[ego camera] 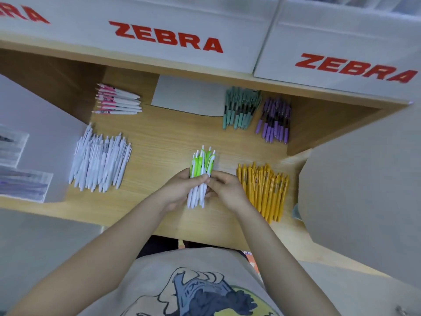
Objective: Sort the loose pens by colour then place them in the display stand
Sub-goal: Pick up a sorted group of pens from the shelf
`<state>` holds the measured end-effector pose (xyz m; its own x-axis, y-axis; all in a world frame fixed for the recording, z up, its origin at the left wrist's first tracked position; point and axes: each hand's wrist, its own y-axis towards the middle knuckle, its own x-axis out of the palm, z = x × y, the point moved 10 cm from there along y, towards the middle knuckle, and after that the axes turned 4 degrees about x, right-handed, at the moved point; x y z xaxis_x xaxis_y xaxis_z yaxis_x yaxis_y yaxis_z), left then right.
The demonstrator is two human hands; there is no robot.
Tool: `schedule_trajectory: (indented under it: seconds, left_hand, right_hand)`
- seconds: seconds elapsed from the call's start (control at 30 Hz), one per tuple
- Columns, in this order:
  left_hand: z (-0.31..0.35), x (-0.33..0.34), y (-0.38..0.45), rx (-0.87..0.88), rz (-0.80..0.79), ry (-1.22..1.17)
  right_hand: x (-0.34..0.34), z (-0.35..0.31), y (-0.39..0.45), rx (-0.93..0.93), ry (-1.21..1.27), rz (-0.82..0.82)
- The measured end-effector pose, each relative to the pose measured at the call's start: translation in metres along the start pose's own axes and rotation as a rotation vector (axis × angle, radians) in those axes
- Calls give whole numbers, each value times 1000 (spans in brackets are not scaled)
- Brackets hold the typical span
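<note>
Both hands meet on one bundle of green-and-white pens (201, 176) above the bench (164, 135). The left hand (180, 190) wraps its grip round the bundle's middle; the right hand (224, 188) pinches the same barrels from the other side. Green clips stick out beyond the fingers, white tips below. Yellow pens (265, 190) lie just right, white pens (100, 160) well left.
</note>
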<state>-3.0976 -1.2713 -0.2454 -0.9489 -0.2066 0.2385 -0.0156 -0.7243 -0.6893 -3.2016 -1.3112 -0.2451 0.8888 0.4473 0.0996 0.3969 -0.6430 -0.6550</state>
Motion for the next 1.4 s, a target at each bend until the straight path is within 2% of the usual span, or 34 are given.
schedule_trajectory:
  seconds: [0.17, 0.3, 0.4, 0.53, 0.67, 0.73, 0.8, 0.97, 1.03, 1.13, 1.3, 1.4]
  left_hand:
    - [14, 1, -25, 12, -18, -120]
    - [23, -4, -47, -7, -9, -201]
    - [26, -23, -61, 13, 34, -155]
    - [27, -52, -90, 29, -24, -140]
    - [27, -76, -120, 21, -124, -298]
    - [30, -123, -157, 73, -131, -358]
    - [33, -144, -171, 110, -80, -323]
    - [59, -260, -259, 305, -8, -205]
    - [68, -296, -290, 347, -8, -170]
    - [82, -340, -328, 429, 2, -97]
    - [98, -402, -358, 516, 150, -67]
    - [108, -431, -355, 534, 208, -14]
  right_hand:
    - [16, -22, -25, -32, 2, -123]
    - [29, -34, -47, -38, 102, -180]
    - [46, -39, -63, -60, 127, -180]
    - [79, -45, -84, -109, 93, -174]
    - [119, -52, -100, -155, 91, -115]
    - [172, -58, -118, -192, 105, -53]
    - [191, -64, -125, -216, 144, -64]
    - [325, -80, -148, -286, 159, -53]
    - [369, -88, -154, -320, 92, -17]
    - [433, -97, -164, -356, -43, -79]
    - [492, -118, -162, -351, -22, -86]
    - [511, -145, -156, -438, -32, -54]
